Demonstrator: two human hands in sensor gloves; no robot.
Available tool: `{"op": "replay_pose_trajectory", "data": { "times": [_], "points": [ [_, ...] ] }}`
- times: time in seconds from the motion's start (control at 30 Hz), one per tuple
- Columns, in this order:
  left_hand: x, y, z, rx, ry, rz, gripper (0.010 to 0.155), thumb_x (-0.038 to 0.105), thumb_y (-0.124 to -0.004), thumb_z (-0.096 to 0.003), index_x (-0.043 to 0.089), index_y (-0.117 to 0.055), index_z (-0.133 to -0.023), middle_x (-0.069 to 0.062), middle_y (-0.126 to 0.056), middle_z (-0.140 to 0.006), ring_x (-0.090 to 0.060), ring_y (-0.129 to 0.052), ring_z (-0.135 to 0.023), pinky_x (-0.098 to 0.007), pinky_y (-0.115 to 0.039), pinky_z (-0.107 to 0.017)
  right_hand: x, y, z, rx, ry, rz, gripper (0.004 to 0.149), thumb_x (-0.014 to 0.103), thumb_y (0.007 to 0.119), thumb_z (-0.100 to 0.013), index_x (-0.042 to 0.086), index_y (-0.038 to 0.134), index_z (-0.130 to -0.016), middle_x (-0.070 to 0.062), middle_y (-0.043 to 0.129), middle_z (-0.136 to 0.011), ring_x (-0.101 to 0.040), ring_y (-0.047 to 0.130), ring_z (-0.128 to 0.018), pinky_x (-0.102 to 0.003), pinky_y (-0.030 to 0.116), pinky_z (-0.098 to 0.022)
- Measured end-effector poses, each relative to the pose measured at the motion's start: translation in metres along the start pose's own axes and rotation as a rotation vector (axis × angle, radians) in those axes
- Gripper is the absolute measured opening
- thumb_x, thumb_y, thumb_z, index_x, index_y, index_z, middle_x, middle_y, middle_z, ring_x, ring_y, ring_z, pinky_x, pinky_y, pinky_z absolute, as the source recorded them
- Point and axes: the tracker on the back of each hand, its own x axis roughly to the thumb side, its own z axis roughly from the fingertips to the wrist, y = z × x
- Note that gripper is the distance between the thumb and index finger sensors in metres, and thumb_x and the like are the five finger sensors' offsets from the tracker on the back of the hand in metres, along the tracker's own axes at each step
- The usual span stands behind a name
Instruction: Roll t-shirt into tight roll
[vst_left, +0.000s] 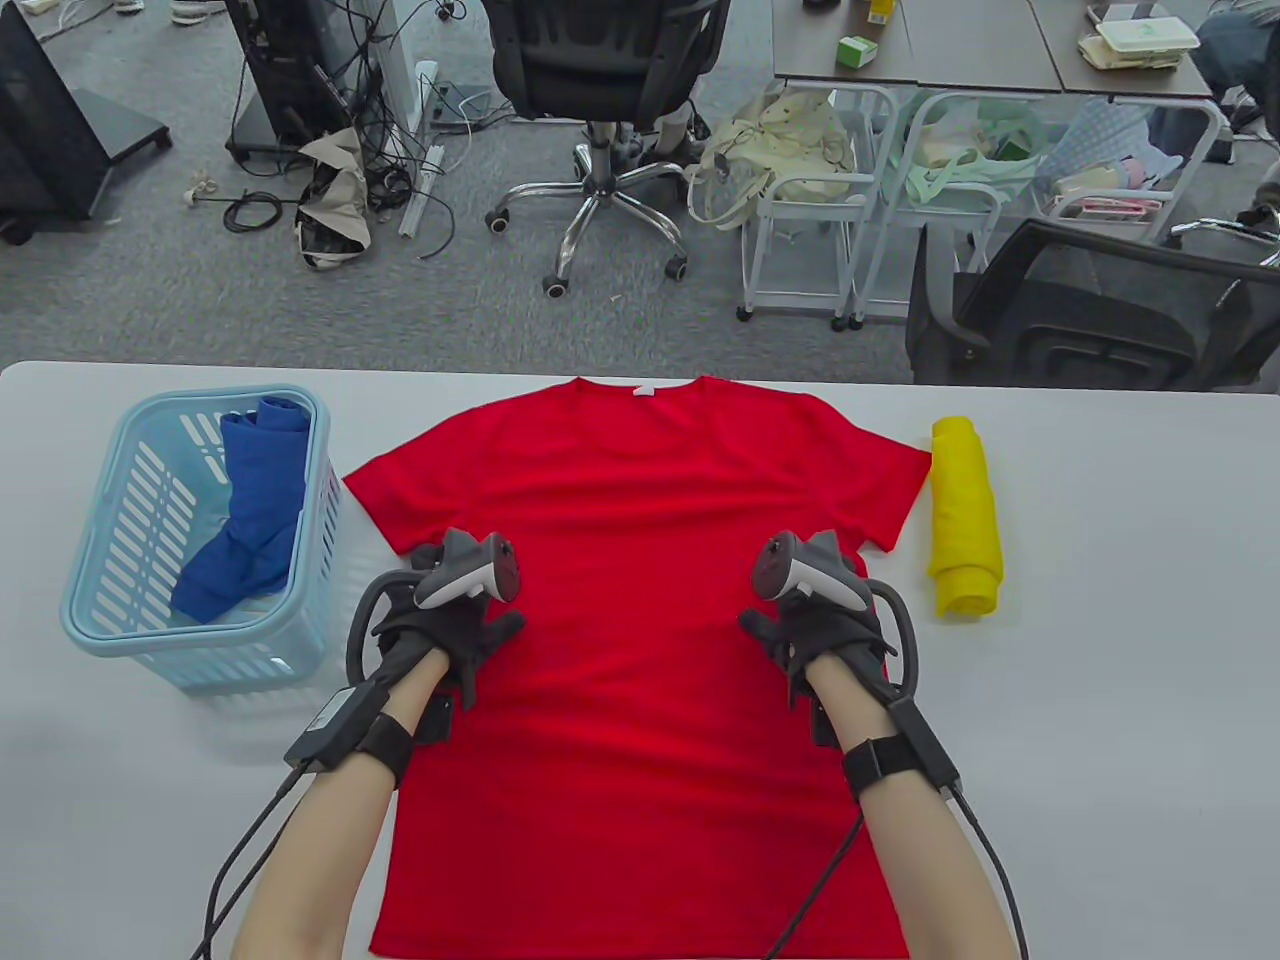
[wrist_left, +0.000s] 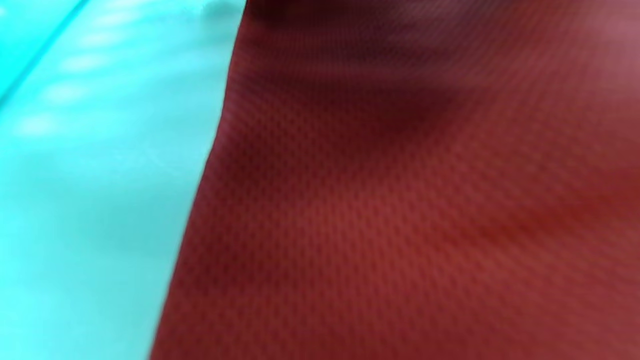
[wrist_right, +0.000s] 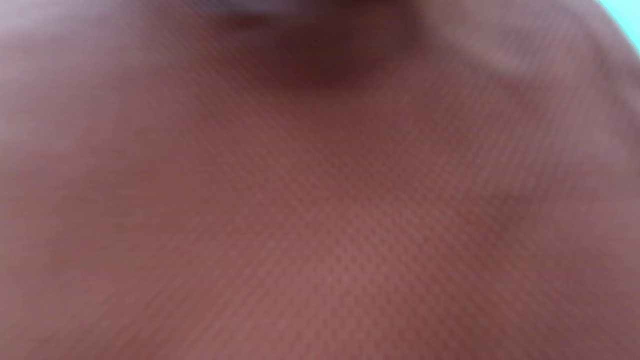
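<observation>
A red t-shirt (vst_left: 640, 600) lay flat on the white counter (vst_left: 1100, 700), collar at the far edge, hem toward the person, its long axis running straight away from them. The left hand (vst_left: 440, 625) and right hand (vst_left: 825, 625) rested on it at mid-length near either side edge, equally near, thumbs spread inward; whether the fingers lay flat I could not tell. Nothing was rolled yet.

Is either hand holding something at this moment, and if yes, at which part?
Nothing is clearly held. The left hand and right hand rest on the flat red t-shirt, near its side edges below the sleeves. No pinch shows.
</observation>
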Motion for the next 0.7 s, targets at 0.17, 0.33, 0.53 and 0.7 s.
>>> {"op": "replay_pose_trajectory", "data": {
  "times": [0.17, 0.33, 0.53, 0.7],
  "points": [
    [0.003, 0.008, -0.007, -0.009, -0.004, 0.0, 0.082, 0.072, -0.024, -0.0416, 0.034, 0.016, -0.101, -0.007, 0.017, -0.114, -0.038, -0.001, -0.112, -0.063, -0.026, -0.083, -0.011, 0.002, -0.01, -0.004, 0.002, -0.049, 0.081, 0.062, 0.029, -0.054, 0.02, -0.023, -0.1, -0.013, -0.03, -0.102, -0.043, -0.026, -0.096, -0.058, 0.002, -0.071],
    [0.006, 0.021, -0.007, 0.036, 0.022, -0.034, 0.079, 0.069, -0.029, -0.045, 0.035, 0.01, -0.105, -0.006, 0.011, -0.118, -0.038, -0.009, -0.115, -0.062, -0.031, -0.084, -0.014, -0.001, -0.013, -0.002, 0.013, -0.047, 0.082, 0.062, 0.03, -0.054, 0.019, -0.023, -0.1, -0.014, -0.028, -0.103, -0.043, -0.024, -0.097, -0.058, 0.003, -0.071],
    [-0.003, 0.05, 0.0, 0.121, 0.069, 0.013, 0.072, 0.057, -0.032, -0.0539, 0.03, 0.007, -0.108, -0.01, 0.002, -0.121, -0.038, -0.025, -0.117, -0.06, -0.042, -0.084, 0.007, 0.0, 0.004, -0.06, -0.034, -0.008, 0.081, 0.06, 0.028, -0.055, 0.017, -0.022, -0.101, -0.016, -0.027, -0.103, -0.046, -0.022, -0.096, -0.06, 0.005, -0.071],
    [-0.003, 0.067, -0.007, 0.123, 0.073, -0.004, 0.068, 0.047, -0.038, -0.0571, 0.031, 0.001, -0.11, -0.006, -0.004, -0.123, -0.037, -0.027, -0.118, -0.06, -0.042, -0.084, 0.046, 0.004, 0.036, -0.094, -0.131, 0.115, 0.082, 0.061, 0.031, -0.055, 0.017, -0.017, -0.105, -0.017, -0.021, -0.107, -0.048, -0.017, -0.099, -0.061, 0.01, -0.072]
  ]
}}
